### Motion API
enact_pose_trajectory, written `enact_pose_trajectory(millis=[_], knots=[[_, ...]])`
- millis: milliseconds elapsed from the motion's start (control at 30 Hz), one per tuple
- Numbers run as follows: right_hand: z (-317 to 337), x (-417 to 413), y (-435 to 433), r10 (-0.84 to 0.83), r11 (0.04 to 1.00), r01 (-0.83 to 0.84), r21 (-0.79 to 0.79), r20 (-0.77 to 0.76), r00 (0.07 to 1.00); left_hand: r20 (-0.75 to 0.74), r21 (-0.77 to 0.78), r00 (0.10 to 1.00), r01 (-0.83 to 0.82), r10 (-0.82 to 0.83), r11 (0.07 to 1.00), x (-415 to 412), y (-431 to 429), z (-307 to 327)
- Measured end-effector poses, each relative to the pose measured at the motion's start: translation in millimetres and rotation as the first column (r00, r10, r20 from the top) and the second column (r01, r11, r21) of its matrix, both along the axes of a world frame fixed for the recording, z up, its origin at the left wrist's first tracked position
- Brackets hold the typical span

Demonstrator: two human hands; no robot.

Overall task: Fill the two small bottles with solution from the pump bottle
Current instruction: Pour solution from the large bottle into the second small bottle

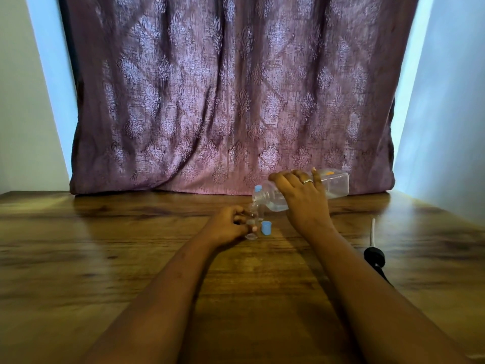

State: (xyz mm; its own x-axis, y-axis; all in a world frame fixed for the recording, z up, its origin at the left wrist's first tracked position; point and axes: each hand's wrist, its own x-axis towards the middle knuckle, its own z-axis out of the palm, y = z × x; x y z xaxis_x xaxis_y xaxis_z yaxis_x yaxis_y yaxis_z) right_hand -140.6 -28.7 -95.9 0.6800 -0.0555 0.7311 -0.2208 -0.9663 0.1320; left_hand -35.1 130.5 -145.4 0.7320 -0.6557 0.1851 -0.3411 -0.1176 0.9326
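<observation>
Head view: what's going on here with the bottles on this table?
A person's right hand grips a large clear plastic bottle, tipped nearly flat with its open neck over a small clear bottle that the left hand holds on the wooden table. A loose blue cap stands beside it, and the black pump head with its white tube lies off to the right.

Daylight is glowing softly through the patterned curtain [231, 101] and tinting the side walls [446, 101] pale blue, while the wooden worktop [105, 245] is catching a dull sheen toward its far edge, the near forearms [162, 298] are lying dim and slightly soft, and the wide lens is bowing the frame's edges.
</observation>
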Motion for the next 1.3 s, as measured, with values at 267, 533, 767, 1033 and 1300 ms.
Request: enact_pose_trajectory(millis=[267,533,767,1033,1300], knots=[[-0.4,1.1,-1.4,0.001,1.000,-0.001,-0.008,0.011,1.000,-0.005,0.003,1.000,-0.005,0.005,1.000,0.6,-0.5,0.7],[-0.9,1.5,-0.9,-0.010,1.000,0.010,-0.020,0.012,1.000,-0.020,0.004,1.000,-0.001,0.001,1.000,-1.5,0.0,3.3],[-1.3,2.8,-1.4,-0.011,1.000,0.011,-0.025,0.008,1.000,-0.014,0.007,1.000,0.003,-0.002,1.000,-1.6,-0.1,2.9],[-0.4,1.6,-0.9,-0.006,1.000,0.006,0.003,0.003,1.000,-0.037,-0.019,0.999,0.004,-0.005,1.000,1.2,-2.7,-0.3],[-1.2,1.4,-1.3,-0.002,1.000,0.002,-0.013,0.033,0.999,-0.062,-0.032,0.998,0.019,-0.021,0.999,1.2,-2.0,0.3]])
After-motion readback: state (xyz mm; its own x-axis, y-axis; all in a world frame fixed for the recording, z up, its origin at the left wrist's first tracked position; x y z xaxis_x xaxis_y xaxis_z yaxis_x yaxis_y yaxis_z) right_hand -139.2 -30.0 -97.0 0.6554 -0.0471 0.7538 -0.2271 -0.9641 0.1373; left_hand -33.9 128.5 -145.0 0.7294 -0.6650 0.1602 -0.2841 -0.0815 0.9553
